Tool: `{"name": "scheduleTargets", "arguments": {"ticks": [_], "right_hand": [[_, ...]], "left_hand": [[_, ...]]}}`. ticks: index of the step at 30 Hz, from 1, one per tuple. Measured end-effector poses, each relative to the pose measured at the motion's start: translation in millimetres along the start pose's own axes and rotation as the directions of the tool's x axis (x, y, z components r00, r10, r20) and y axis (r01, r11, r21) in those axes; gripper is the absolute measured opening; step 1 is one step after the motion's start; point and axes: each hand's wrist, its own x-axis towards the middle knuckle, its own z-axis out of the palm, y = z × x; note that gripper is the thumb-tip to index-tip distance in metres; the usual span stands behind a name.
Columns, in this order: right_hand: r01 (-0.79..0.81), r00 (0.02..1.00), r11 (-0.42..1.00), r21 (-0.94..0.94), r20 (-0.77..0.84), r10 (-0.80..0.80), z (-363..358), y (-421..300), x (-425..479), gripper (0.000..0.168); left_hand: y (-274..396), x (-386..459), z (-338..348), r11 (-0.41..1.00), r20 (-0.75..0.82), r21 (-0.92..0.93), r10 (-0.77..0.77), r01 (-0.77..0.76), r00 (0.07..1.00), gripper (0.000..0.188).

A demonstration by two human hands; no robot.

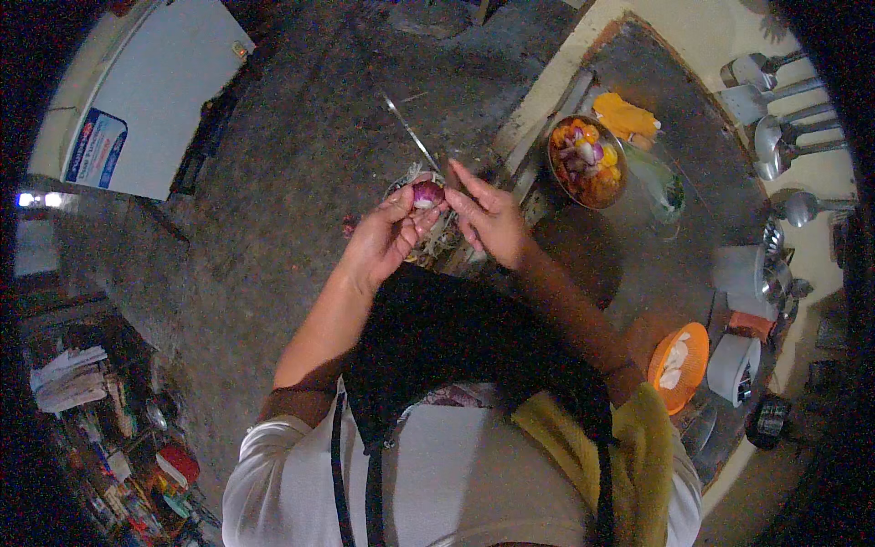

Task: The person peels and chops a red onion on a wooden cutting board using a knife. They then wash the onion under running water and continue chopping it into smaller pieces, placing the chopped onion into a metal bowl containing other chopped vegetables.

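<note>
A red onion (428, 194), purple with a pale end, rests between the thumb and fingers of my left hand (389, 229). Just right of it, my right hand (491, 217) grips a knife (413, 132) whose thin blade points away to the upper left. The knife's handle is mostly hidden by my fingers. Beneath both hands is a container of peelings (437, 245), largely covered by the hands and my black apron (472, 328).
On the counter (711, 225) to my right stand a steel bowl (588, 162) of cut vegetables, a plastic bag (653, 181) with greens, a yellow cloth (623, 116) and an orange basket (690, 362) holding white pieces. Ladles (769, 147) hang on the wall. A white appliance (160, 102) stands left.
</note>
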Motion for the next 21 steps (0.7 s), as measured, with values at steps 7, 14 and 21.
{"name": "scheduleTargets", "arguments": {"ticks": [7,14,21], "right_hand": [[0.254,0.958,0.967,-0.009,0.139,-0.250,22,7,-13,0.066],[0.228,0.973,0.956,-0.183,0.026,-0.228,19,30,-3,0.063],[-0.107,0.991,0.994,-0.038,-0.079,0.103,9,4,-10,0.061]], "left_hand": [[-7,-2,-7,0.996,-0.273,0.082,0.044,-0.023,0.961,0.019],[-10,-14,7,0.990,-0.203,0.126,0.091,-0.067,0.975,0.025],[-4,-15,1,0.993,0.107,0.018,0.111,-0.114,0.988,0.035]]}}
